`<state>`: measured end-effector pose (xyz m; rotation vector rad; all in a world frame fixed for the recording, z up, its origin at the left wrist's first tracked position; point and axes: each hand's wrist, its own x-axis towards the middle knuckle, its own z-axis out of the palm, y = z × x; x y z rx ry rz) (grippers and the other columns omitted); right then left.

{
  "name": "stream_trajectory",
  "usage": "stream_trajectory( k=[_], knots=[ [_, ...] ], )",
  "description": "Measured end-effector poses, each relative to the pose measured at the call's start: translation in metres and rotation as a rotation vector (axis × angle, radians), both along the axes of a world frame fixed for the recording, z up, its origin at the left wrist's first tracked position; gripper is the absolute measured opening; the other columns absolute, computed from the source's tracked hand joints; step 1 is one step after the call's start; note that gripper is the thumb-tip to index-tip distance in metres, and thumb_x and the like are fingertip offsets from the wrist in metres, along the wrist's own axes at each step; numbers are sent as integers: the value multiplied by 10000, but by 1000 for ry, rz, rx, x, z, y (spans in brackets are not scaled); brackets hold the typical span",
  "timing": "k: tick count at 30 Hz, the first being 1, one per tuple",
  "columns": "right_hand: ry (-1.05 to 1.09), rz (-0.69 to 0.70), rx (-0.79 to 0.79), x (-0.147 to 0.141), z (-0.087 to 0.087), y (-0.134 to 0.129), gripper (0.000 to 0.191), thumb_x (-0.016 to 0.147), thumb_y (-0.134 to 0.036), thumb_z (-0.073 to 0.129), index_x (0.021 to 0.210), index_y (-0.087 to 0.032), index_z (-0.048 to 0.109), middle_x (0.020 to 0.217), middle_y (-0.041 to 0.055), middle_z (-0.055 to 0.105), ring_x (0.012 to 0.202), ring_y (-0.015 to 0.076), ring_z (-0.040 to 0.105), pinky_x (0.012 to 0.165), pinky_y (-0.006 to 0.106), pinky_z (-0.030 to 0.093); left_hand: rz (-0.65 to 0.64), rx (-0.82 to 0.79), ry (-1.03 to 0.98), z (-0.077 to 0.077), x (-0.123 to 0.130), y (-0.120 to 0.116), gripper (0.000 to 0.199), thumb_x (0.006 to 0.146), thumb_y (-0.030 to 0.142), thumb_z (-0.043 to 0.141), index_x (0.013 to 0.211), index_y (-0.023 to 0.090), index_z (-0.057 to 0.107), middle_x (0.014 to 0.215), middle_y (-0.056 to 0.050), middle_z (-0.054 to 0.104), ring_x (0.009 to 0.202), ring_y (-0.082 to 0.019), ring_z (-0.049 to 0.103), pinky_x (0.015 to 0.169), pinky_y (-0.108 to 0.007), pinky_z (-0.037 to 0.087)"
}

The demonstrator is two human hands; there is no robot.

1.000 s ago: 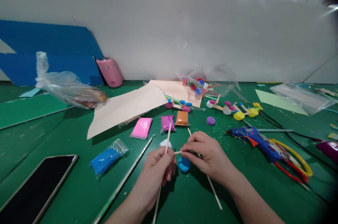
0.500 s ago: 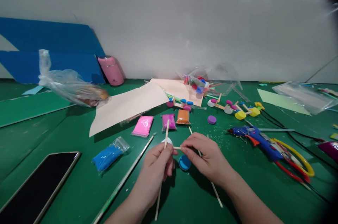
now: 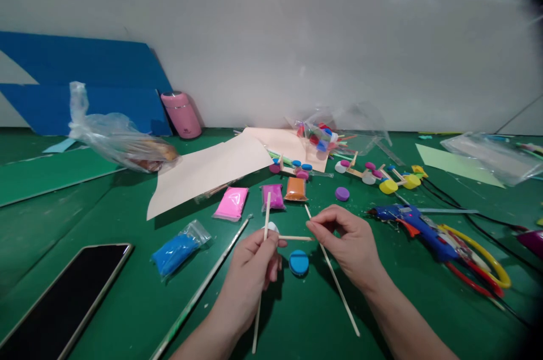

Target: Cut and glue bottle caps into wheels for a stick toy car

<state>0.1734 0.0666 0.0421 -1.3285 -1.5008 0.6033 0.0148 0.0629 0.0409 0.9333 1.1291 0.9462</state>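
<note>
My left hand [image 3: 254, 261] pinches a long, thin wooden stick [image 3: 267, 216] that stands nearly upright in the view. A short stick [image 3: 294, 238] points right from the same fingers, with a white round piece [image 3: 272, 227] partly hidden behind them. Thumb and index finger of my right hand [image 3: 348, 238] are pressed together near the top of another long stick [image 3: 339, 286], which slants down to the right. Whether they grip it is hard to see. Between the hands a blue round cap [image 3: 299, 263] lies on the green table.
Clay packets in blue [image 3: 180, 250], pink [image 3: 231, 203], purple and orange lie around. A phone [image 3: 68, 298] is at left, a glue gun [image 3: 413, 224] and pliers [image 3: 479, 264] at right. Small wheeled stick models [image 3: 360, 170], paper [image 3: 212, 170] and a pink bottle [image 3: 182, 114] stand farther back.
My right hand has moved right, off the short stick, whose length now shows beside my left fingers. My left hand keeps its hold. The view has shifted slightly.
</note>
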Motion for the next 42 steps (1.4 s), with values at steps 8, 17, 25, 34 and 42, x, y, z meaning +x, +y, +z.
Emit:
stream_trajectory(
  k=[8, 17, 25, 34, 42],
  knots=[
    [-28, 63, -81, 1, 1, -1, 249, 847, -282, 421, 657, -182, 546, 544, -32, 490, 494, 98, 447, 450, 196, 343, -11, 18, -6, -1, -1, 2, 239, 810, 311, 440, 680, 147, 556, 343, 70, 356, 417, -84, 399, 358, -163, 164],
    [-37, 139, 16, -1, -4, 0, 220, 805, -251, 487, 1017, -225, 539, 942, 52, 550, 773, 155, 529, 648, 269, 445, 24, -8, -23, 1, -1, 1, 255, 775, 354, 484, 649, 146, 561, 321, 62, 371, 419, -97, 414, 358, -161, 182],
    [-317, 378, 71, -8, 0, -2, 201, 840, -205, 459, 960, -236, 618, 811, 26, 627, 749, 149, 549, 678, 283, 414, 3, 33, -12, 0, -1, 2, 258, 793, 344, 469, 657, 148, 566, 337, 61, 388, 412, -84, 400, 364, -159, 201],
    [-398, 373, 47, -11, 2, -2, 184, 852, -236, 432, 896, -211, 610, 769, 22, 632, 711, 144, 546, 644, 266, 403, -8, 23, 20, 1, -1, 2, 248, 764, 355, 502, 628, 154, 549, 337, 60, 397, 374, -73, 344, 336, -154, 185],
    [-263, 289, 36, -9, -3, -3, 159, 828, -230, 466, 892, -204, 610, 780, 36, 594, 712, 145, 547, 622, 255, 431, 17, 30, 22, 0, -2, 2, 246, 782, 358, 477, 686, 152, 570, 347, 66, 369, 421, -93, 392, 360, -165, 197]
  ],
)
